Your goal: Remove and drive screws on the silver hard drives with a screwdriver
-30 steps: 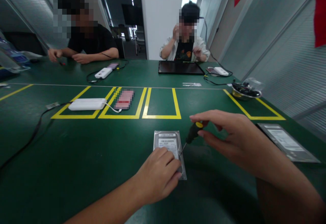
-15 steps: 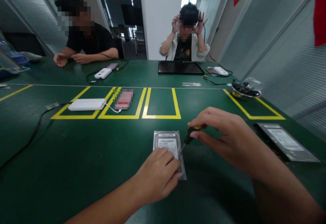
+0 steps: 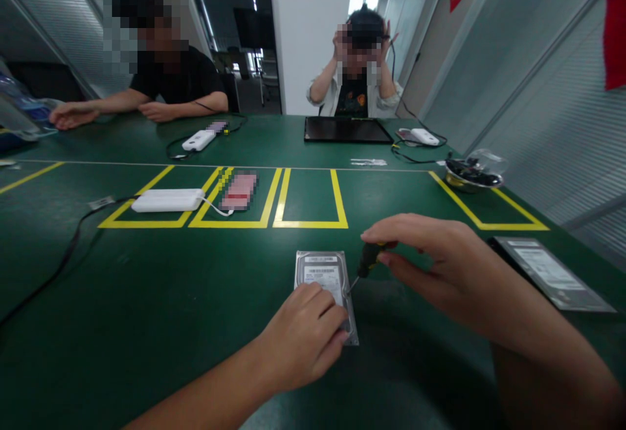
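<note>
Right hand (image 3: 433,257), fingers pinching a dark, yellow-trimmed screwdriver (image 3: 368,261), tip at a silver rectangular hard drive (image 3: 321,265); left hand (image 3: 308,333), fingers clasping it on the green surface (image 3: 195,299).

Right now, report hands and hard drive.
Left hand on hard drive, covering its lower part. Right hand holding screwdriver, tip near drive's right edge. No obstruction visible.

left hand (image 3: 308,332): on hard drive (image 3: 319,271) | right hand (image 3: 447,260): pinching screwdriver (image 3: 368,260), tip at edge
</note>
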Demonstrator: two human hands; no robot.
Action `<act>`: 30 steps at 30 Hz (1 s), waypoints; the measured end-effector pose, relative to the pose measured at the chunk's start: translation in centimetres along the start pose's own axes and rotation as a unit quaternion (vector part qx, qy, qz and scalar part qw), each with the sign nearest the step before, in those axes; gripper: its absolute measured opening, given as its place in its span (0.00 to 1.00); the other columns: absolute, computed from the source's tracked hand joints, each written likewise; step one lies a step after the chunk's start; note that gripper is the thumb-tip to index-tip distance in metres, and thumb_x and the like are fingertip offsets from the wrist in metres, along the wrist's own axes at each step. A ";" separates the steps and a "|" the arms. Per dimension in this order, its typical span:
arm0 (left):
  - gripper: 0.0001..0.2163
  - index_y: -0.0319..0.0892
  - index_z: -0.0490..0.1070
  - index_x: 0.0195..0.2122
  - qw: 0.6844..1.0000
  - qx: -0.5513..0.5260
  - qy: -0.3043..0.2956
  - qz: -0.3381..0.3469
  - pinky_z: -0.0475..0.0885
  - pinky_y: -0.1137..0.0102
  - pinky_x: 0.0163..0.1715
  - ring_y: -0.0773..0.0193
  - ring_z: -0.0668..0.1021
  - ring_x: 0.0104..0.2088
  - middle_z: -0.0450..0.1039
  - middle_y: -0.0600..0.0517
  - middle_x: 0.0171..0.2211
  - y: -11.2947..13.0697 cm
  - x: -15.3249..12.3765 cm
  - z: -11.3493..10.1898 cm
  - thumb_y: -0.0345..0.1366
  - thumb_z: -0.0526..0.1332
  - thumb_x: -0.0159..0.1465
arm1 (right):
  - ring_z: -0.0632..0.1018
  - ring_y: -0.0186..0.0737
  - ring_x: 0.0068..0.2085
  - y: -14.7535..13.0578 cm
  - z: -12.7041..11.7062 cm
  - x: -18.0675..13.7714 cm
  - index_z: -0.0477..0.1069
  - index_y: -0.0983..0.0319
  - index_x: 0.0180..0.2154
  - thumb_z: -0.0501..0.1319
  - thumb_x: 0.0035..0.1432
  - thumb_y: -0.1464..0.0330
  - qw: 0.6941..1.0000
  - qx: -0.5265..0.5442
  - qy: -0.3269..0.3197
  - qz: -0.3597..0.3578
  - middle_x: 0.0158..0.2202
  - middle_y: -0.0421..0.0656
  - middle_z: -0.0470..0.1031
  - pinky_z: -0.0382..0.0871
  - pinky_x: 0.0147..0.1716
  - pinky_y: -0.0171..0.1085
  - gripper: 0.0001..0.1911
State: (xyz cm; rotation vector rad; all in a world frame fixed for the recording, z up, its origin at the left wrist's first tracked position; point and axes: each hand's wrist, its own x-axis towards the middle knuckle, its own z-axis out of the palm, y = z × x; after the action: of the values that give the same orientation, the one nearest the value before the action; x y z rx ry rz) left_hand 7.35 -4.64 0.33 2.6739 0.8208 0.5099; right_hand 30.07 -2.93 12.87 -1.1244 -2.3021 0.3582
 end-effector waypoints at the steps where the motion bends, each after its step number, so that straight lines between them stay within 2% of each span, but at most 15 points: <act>1: 0.07 0.40 0.70 0.42 1.000 0.000 0.001 -0.001 0.65 0.58 0.41 0.53 0.69 0.40 0.69 0.47 0.38 0.0 0.0 0.0 0.35 0.55 0.68 | 0.74 0.36 0.47 0.0 0.0 -0.1 0.73 0.58 0.48 0.58 0.62 0.76 1.000 0.001 -0.002 -0.010 0.47 0.39 0.74 0.67 0.49 0.35 0.15; 3: 0.07 0.40 0.70 0.42 1.000 -0.001 0.004 -0.002 0.65 0.58 0.41 0.54 0.69 0.40 0.68 0.47 0.38 0.0 -0.1 0.0 0.35 0.55 0.68 | 0.73 0.36 0.49 0.0 -0.1 -0.1 0.72 0.58 0.51 0.57 0.63 0.75 1.000 -0.001 -0.011 -0.020 0.50 0.39 0.73 0.67 0.50 0.34 0.16; 5: 0.06 0.40 0.70 0.42 1.000 -0.002 0.007 -0.001 0.65 0.58 0.41 0.54 0.69 0.40 0.68 0.47 0.38 0.0 -0.1 0.0 0.35 0.56 0.68 | 0.73 0.36 0.49 -0.1 0.0 0.0 0.73 0.57 0.51 0.61 0.64 0.71 1.000 -0.011 -0.016 -0.011 0.50 0.40 0.71 0.67 0.48 0.34 0.14; 8: 0.06 0.40 0.70 0.42 1.000 0.000 0.008 0.001 0.65 0.58 0.41 0.54 0.69 0.40 0.68 0.47 0.38 0.0 -0.2 0.1 0.35 0.55 0.68 | 0.73 0.35 0.42 -0.2 0.3 0.2 0.75 0.56 0.47 0.66 0.61 0.67 0.999 -0.031 0.002 0.013 0.44 0.40 0.70 0.67 0.39 0.34 0.11; 10: 0.07 0.40 0.70 0.42 1.000 0.001 0.006 0.002 0.65 0.57 0.41 0.53 0.69 0.40 0.68 0.47 0.38 0.0 -0.2 0.2 0.35 0.55 0.68 | 0.72 0.33 0.39 -0.2 0.5 0.3 0.76 0.57 0.44 0.65 0.62 0.69 0.999 -0.032 0.012 0.014 0.41 0.39 0.71 0.66 0.37 0.33 0.08; 14: 0.07 0.40 0.70 0.42 1.000 0.002 0.007 0.001 0.65 0.58 0.41 0.53 0.69 0.40 0.69 0.47 0.38 0.0 -0.1 0.2 0.35 0.55 0.68 | 0.73 0.32 0.43 -0.2 0.2 0.2 0.73 0.59 0.46 0.58 0.63 0.76 1.000 -0.006 0.003 -0.009 0.44 0.38 0.72 0.66 0.42 0.32 0.12; 16: 0.07 0.40 0.70 0.43 1.000 0.003 0.006 0.001 0.65 0.58 0.41 0.53 0.69 0.40 0.69 0.47 0.38 0.0 -0.1 0.1 0.35 0.55 0.68 | 0.73 0.32 0.44 -0.2 0.1 0.1 0.72 0.59 0.47 0.58 0.61 0.77 1.000 0.000 0.007 -0.016 0.44 0.38 0.73 0.66 0.45 0.32 0.14; 21: 0.07 0.40 0.70 0.42 1.000 0.001 0.011 0.000 0.65 0.58 0.40 0.54 0.69 0.40 0.69 0.47 0.37 0.0 -0.1 0.1 0.35 0.55 0.68 | 0.72 0.31 0.40 0.0 0.3 0.3 0.74 0.57 0.44 0.66 0.61 0.70 1.000 0.003 0.006 -0.004 0.42 0.37 0.72 0.66 0.38 0.31 0.09; 23: 0.07 0.41 0.70 0.41 1.000 0.002 0.012 0.001 0.65 0.58 0.40 0.54 0.69 0.40 0.69 0.47 0.37 0.0 0.0 0.1 0.35 0.55 0.68 | 0.73 0.31 0.39 0.1 0.3 0.4 0.75 0.57 0.42 0.66 0.61 0.70 1.000 0.008 0.011 -0.004 0.40 0.37 0.72 0.66 0.37 0.31 0.07; 25: 0.07 0.41 0.70 0.42 1.000 0.001 0.010 0.000 0.65 0.59 0.40 0.54 0.69 0.39 0.69 0.47 0.37 0.1 0.0 0.0 0.35 0.55 0.68 | 0.73 0.31 0.41 0.1 0.3 0.4 0.75 0.58 0.43 0.63 0.62 0.73 1.000 0.014 0.008 -0.008 0.41 0.38 0.73 0.67 0.40 0.31 0.07; 28: 0.07 0.41 0.70 0.42 1.000 -0.015 0.007 -0.007 0.65 0.60 0.41 0.55 0.70 0.40 0.69 0.47 0.37 0.0 0.0 -0.1 0.35 0.56 0.67 | 0.74 0.34 0.46 0.1 0.0 0.2 0.73 0.59 0.47 0.60 0.61 0.76 1.000 0.017 0.001 -0.009 0.45 0.40 0.73 0.67 0.47 0.33 0.13; 30: 0.06 0.41 0.70 0.41 0.999 -0.035 0.011 -0.019 0.64 0.60 0.42 0.55 0.70 0.40 0.70 0.48 0.37 -0.1 0.1 -0.2 0.36 0.57 0.66 | 0.74 0.36 0.47 0.1 0.0 0.2 0.73 0.59 0.48 0.61 0.61 0.75 1.000 0.018 -0.006 -0.005 0.47 0.41 0.73 0.67 0.47 0.34 0.13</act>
State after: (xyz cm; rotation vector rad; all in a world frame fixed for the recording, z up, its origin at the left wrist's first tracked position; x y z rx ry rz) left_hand 7.31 -4.48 0.54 2.5886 0.8411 0.5498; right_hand 30.04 -2.77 12.92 -1.0953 -2.3013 0.4020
